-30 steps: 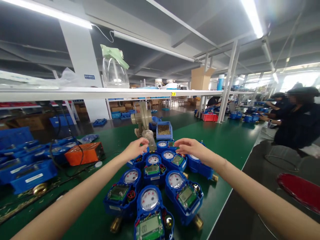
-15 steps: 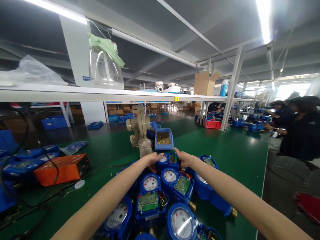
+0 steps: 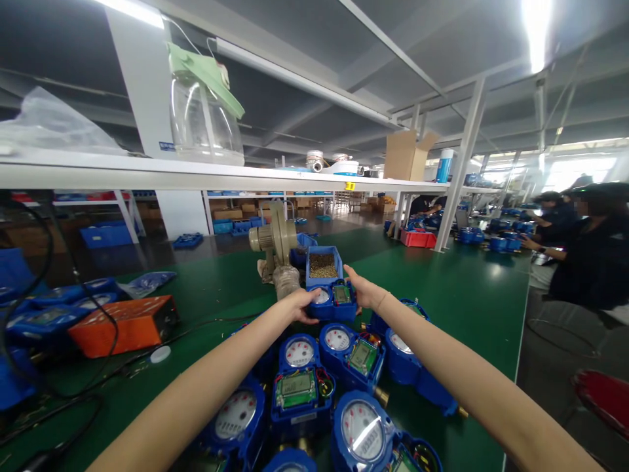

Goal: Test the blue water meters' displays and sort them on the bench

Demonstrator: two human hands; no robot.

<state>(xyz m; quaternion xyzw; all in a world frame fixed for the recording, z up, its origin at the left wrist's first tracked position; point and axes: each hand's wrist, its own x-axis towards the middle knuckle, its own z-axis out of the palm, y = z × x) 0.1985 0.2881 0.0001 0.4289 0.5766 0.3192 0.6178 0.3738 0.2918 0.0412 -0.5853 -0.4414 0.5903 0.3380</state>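
Both my hands hold one blue water meter point(image 3: 334, 300) with a white dial and a green circuit board, lifted a little above the far end of a cluster. My left hand point(image 3: 298, 305) grips its left side and my right hand point(image 3: 362, 292) its right side. Several more blue water meters point(image 3: 314, 387) lie face up on the green table point(image 3: 457, 295) below my forearms. A blue bin of small brass parts point(image 3: 323, 265) stands just behind the held meter.
A beige blower point(image 3: 276, 248) stands left of the bin. An orange box point(image 3: 125, 324) and black cables point(image 3: 63, 387) lie at the left, with more blue meters point(image 3: 44, 314). A white shelf point(image 3: 196, 174) carries a clear jug point(image 3: 204, 118). Other people point(image 3: 590, 249) work at the right.
My hands closed on the far meter and raised it off the cluster. The view has shifted forward, so the near meters sit lower in the picture.
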